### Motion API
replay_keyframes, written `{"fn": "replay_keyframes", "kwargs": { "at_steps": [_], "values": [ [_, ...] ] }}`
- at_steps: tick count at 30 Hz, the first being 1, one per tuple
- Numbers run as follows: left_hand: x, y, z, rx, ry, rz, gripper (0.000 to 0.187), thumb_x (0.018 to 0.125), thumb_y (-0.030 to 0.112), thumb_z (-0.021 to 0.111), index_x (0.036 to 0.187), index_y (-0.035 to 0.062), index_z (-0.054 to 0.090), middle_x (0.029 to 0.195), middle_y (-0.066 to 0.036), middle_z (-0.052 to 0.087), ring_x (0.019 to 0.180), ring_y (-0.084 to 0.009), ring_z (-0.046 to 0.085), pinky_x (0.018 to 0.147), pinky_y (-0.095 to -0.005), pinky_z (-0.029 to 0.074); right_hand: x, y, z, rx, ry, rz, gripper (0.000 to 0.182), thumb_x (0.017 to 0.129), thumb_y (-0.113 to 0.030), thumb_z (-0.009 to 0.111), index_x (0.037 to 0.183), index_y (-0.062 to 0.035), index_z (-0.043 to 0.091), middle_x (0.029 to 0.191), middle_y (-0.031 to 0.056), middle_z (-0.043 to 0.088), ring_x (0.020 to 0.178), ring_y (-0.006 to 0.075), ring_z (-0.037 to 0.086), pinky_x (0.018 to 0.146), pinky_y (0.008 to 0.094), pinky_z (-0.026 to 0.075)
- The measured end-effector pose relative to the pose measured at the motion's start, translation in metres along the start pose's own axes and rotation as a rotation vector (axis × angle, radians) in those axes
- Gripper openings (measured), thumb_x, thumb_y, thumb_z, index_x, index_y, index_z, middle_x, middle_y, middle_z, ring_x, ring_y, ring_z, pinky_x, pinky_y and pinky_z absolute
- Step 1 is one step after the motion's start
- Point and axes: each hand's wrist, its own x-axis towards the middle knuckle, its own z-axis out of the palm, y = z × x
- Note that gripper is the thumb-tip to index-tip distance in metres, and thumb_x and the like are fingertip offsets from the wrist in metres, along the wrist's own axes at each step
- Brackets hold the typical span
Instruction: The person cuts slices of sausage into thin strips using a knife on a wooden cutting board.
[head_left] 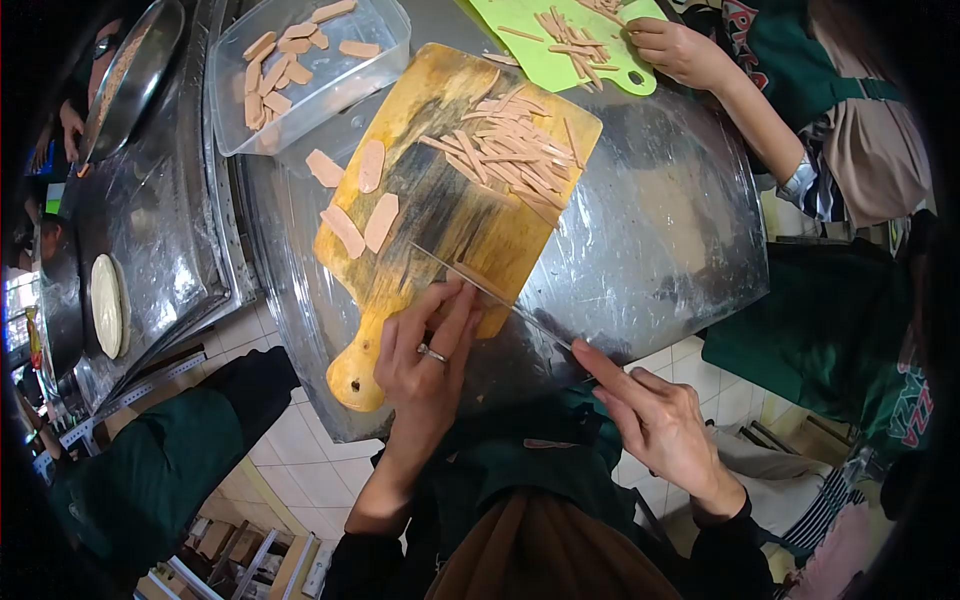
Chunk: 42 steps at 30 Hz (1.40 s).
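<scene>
A wooden cutting board lies slanted on the metal table. My right hand is closed round the handle end of a knife, its index finger stretched along the top. The blade reaches left over the board's lower part, beside a small pinkish piece. My left hand, with a ring, has its fingertips bent together against that piece at the blade. Thin cut strips are heaped on the board's upper right. Flat oval slices lie on its left side, some over the edge.
A clear plastic container with several thicker pieces stands at the upper left. On a green board at the top lie more strips, with a co-worker's hand on them. A metal bowl and dough are far left.
</scene>
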Motion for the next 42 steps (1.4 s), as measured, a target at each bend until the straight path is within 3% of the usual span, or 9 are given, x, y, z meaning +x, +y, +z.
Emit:
{"fn": "replay_keyframes", "kwargs": {
  "at_steps": [10,13,19,22,27,33,34,37,42],
  "values": [
    [0.000,0.000,-0.001,0.124,-0.030,0.049,0.039,0.072,0.002,0.087,0.109,0.0113,0.080,0.114,-0.002,0.073,0.086,-0.0196,0.064,0.076,-0.0297,0.054,0.002,-0.008,-0.022,0.024,-0.214,0.099,0.079,0.088,-0.003,0.070,0.158,-0.0304,0.046,0.069,0.0105,0.050,0.049,0.0255,0.057,0.045,0.0412,0.051],
    [-0.002,-0.001,-0.003,0.120,-0.053,0.055,0.040,0.071,0.002,0.088,0.109,0.0111,0.081,0.114,-0.002,0.074,0.086,-0.0193,0.064,0.076,-0.0295,0.053,0.005,-0.018,-0.025,0.036,-0.242,0.144,0.062,0.091,-0.002,0.071,0.149,-0.0166,0.057,0.063,0.0112,0.050,0.052,0.0270,0.054,0.052,0.0398,0.048],
    [-0.002,0.000,-0.006,0.075,-0.096,0.045,0.040,0.073,0.002,0.088,0.110,0.0112,0.080,0.113,-0.003,0.074,0.086,-0.0182,0.065,0.076,-0.0276,0.051,0.008,-0.014,-0.028,0.151,-0.298,0.209,0.058,0.091,0.001,0.068,0.146,-0.0137,0.059,0.066,0.0136,0.055,0.055,0.0281,0.059,0.054,0.0402,0.050],
    [0.001,0.002,-0.007,0.052,-0.113,0.035,0.039,0.077,0.001,0.086,0.114,0.0111,0.078,0.114,-0.004,0.073,0.086,-0.0184,0.065,0.075,-0.0280,0.051,0.017,0.002,-0.014,0.287,-0.167,0.217,0.083,0.081,0.003,0.070,0.156,-0.0266,0.050,0.066,0.0099,0.052,0.052,0.0222,0.056,0.054,0.0394,0.055],
    [-0.003,-0.002,-0.011,-0.218,-0.052,-0.051,0.045,0.083,0.005,0.083,0.127,0.0129,0.071,0.124,-0.011,0.068,0.097,-0.0216,0.065,0.075,-0.0288,0.051,0.027,0.002,-0.026,0.023,-0.111,0.096,0.084,0.077,0.006,0.070,0.151,-0.0315,0.056,0.071,0.0049,0.044,0.059,0.0192,0.056,0.055,0.0384,0.056],
    [0.049,0.005,-0.034,0.008,-0.230,0.102,0.036,0.094,0.031,0.074,0.126,0.0159,0.069,0.130,-0.013,0.061,0.110,-0.0297,0.059,0.092,-0.0386,0.045,0.028,0.005,-0.023,-0.216,-0.034,0.009,0.083,0.078,0.006,0.071,0.149,-0.0356,0.058,0.076,0.0040,0.037,0.061,0.0186,0.054,0.058,0.0374,0.058],
    [0.056,0.005,-0.034,0.055,-0.283,0.117,0.035,0.095,0.037,0.071,0.123,0.0159,0.071,0.131,-0.009,0.059,0.114,-0.0303,0.057,0.100,-0.0427,0.038,0.027,0.005,-0.022,-0.225,-0.019,-0.009,0.083,0.079,0.006,0.071,0.149,-0.0357,0.058,0.076,0.0040,0.037,0.062,0.0184,0.054,0.058,0.0374,0.058],
    [0.075,0.006,-0.029,0.129,-0.403,0.128,0.030,0.102,0.036,0.060,0.118,0.0148,0.073,0.130,-0.010,0.063,0.119,-0.0312,0.056,0.106,-0.0467,0.035,0.023,0.007,-0.020,-0.262,0.042,-0.046,0.080,0.080,0.006,0.072,0.148,-0.0355,0.060,0.078,0.0044,0.038,0.062,0.0179,0.053,0.057,0.0367,0.058],
    [0.093,0.007,-0.018,0.138,-0.377,0.128,0.036,0.090,0.022,0.076,0.124,0.0124,0.072,0.134,-0.008,0.059,0.121,-0.0315,0.053,0.105,-0.0442,0.034,0.016,0.009,-0.022,-0.241,0.093,-0.007,0.076,0.082,0.004,0.073,0.147,-0.0331,0.061,0.074,0.0044,0.037,0.060,0.0180,0.051,0.055,0.0354,0.056]
  ]
}}
